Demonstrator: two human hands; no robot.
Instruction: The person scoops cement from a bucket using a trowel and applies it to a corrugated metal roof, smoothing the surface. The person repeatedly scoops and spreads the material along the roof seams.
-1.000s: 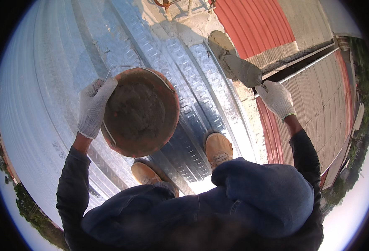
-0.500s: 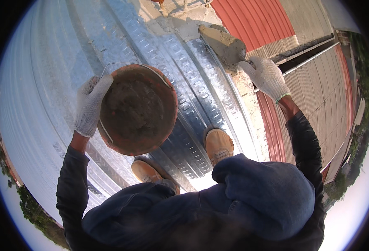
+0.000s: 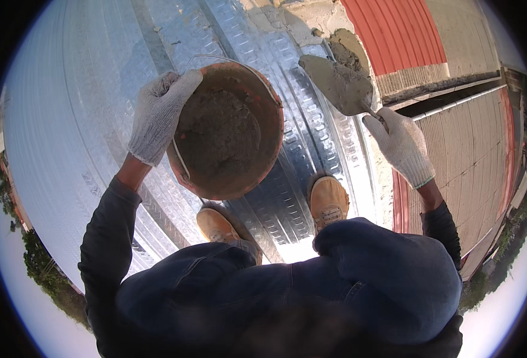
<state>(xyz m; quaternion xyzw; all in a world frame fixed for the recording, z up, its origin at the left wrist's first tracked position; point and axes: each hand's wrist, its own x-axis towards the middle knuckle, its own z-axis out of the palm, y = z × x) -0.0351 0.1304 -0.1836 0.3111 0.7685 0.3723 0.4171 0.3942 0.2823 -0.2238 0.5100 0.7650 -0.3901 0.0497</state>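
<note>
My left hand, in a white knit glove, grips the left rim of a round orange-brown bucket. Grey wet mortar lies inside it, and its thin wire handle rests against the rim. In my gloved right hand, fingers closed round the handle, is a trowel smeared with mortar. Its blade points up and to the left, over the edge of the metal sheeting. Just beyond the blade sits a lump of mortar on the rough masonry edge.
Ribbed silver metal sheeting spreads under and around my tan shoes. Along its right side runs a rough mortar strip. Past that lie a red corrugated roof and a lower grey-tan roof, with a dark gap between roof sections.
The bucket and my left hand have shifted up and right in view. My right hand and the trowel are lower and farther right, the blade drawn back from the mortar lump.
</note>
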